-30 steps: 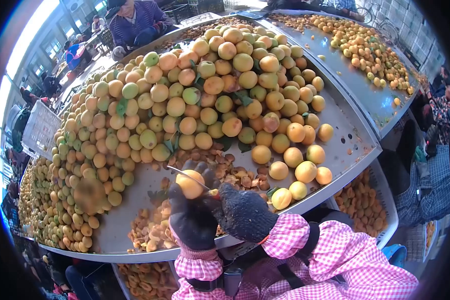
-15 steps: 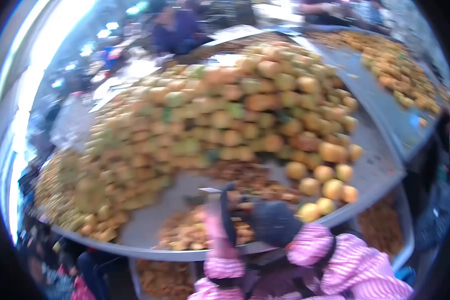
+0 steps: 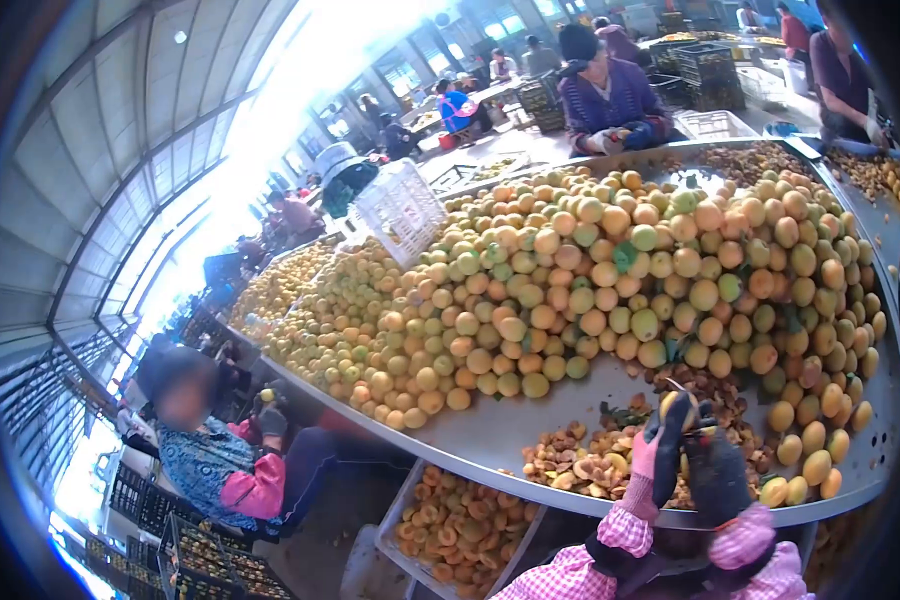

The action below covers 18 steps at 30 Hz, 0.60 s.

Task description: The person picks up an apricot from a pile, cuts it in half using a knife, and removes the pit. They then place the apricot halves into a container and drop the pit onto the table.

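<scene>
My left hand, in a pink and dark glove, has its fingers closed round a yellow apricot. Against it, on the right, is my right hand in a dark glove, with the fingers curled in. A thin pale knife blade shows above the left fingers and seems to come from the right hand; its handle is hidden. Both hands are over the metal table's near edge, above a heap of cut apricot pieces. Whole apricots lie just to the right.
A large pile of whole apricots covers much of the metal table. Below its edge stands a crate of apricot halves. A white crate rests by the pile. Co-workers sit at the left and across.
My view has swung left and up and become sharper. A co-worker at the left and the far hall now show. Both hands stay close together above the cut pieces.
</scene>
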Motion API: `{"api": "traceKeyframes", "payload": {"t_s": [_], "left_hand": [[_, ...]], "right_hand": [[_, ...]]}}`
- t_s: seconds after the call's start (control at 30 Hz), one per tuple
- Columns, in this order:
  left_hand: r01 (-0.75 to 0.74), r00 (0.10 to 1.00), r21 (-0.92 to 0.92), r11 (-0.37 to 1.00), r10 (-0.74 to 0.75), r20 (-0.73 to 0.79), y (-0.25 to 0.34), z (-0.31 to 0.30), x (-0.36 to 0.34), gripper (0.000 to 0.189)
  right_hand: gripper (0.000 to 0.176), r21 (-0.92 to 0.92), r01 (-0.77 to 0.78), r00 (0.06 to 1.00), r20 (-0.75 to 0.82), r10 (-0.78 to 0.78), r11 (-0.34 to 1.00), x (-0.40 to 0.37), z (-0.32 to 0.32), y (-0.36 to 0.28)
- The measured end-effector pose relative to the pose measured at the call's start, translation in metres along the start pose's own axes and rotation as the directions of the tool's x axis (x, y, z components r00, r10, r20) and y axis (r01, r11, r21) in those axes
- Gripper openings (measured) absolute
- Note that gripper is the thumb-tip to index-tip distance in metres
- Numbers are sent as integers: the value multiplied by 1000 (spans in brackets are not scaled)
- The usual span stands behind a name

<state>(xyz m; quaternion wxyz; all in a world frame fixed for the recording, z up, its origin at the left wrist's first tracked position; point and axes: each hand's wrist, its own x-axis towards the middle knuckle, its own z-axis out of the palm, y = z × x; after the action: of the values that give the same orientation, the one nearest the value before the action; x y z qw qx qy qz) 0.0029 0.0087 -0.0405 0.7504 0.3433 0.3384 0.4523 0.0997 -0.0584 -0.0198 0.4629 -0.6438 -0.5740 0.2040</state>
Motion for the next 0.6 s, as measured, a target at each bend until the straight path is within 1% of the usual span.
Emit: {"api": "traceKeyframes", "payload": {"t_s": [0.03, 0.07, 0.13, 0.17, 0.2, 0.23, 0.27, 0.3, 0.33, 0.37, 0.43, 0.47, 0.5, 0.53, 0.57, 0.6], "left_hand": [[-53, 999, 134, 990, 51, 20, -1, -13, 2, 45], [-74, 997, 253, 965, 62, 53, 22, -3, -9, 42], [-38, 994, 173, 984, 19, 110, 12, -10, -7, 38], [-46, 999, 218, 975, 39, 38, 7, -11, -4, 39], [-121, 992, 156, 980, 113, 58, -6, -19, 5, 40], [-63, 996, -109, 992, 70, 64, -23, -20, 10, 41], [-7, 996, -368, 930, 40, 82, -31, -22, 13, 41], [21, 997, -374, 927, 11, 82, -21, -20, 10, 43], [47, 997, -381, 923, -18, 80, -5, -14, 4, 44], [73, 996, -388, 919, -47, 77, 5, -15, 0, 46], [-103, 986, -172, 980, 123, 110, -22, -29, 14, 51], [-195, 971, -56, 979, 201, 133, -29, -38, 18, 54], [-21, 981, -183, 983, 55, 183, -15, -36, 9, 55], [-155, 977, 34, 987, 148, 156, 26, -23, -12, 52], [-206, 972, 115, 972, 190, 137, 20, -31, -8, 50], [-251, 964, 195, 948, 227, 136, 7, -39, 1, 48]], "right_hand": [[15, -46, 60, 998, 20, -59, 997, 3, -16, -6], [15, -191, 80, 986, 160, -49, 978, 6, -30, -6], [17, -160, 46, 974, 226, -8, 986, 5, -36, -16], [17, -65, 33, 987, 159, -22, 997, 4, -24, -14], [17, 30, 24, 996, 84, -26, 999, 1, -6, -9], [18, 124, 26, 1000, 7, -27, 992, 0, 11, -4], [18, 189, 1, 1000, -7, 0, 982, -1, 23, 3], [18, 254, -22, 999, -17, 27, 967, 0, 34, 12], [18, 319, -45, 998, -21, 55, 947, 3, 41, 4], [19, 277, -67, 995, 89, 44, 959, 5, 27, -3], [19, 74, -21, 998, 57, 17, 997, -4, 8, 10], [19, -25, 4, 999, 45, -3, 1000, -7, 2, 24], [19, -45, -15, 997, 79, 19, 999, -10, -3, 46], [19, -12, -70, 991, 111, 71, 997, -8, -7, 37], [19, 17, -126, 982, 142, 122, 992, -6, -11, 29], [19, -89, -30, 993, 114, 41, 996, -10, 0, 46]]}}
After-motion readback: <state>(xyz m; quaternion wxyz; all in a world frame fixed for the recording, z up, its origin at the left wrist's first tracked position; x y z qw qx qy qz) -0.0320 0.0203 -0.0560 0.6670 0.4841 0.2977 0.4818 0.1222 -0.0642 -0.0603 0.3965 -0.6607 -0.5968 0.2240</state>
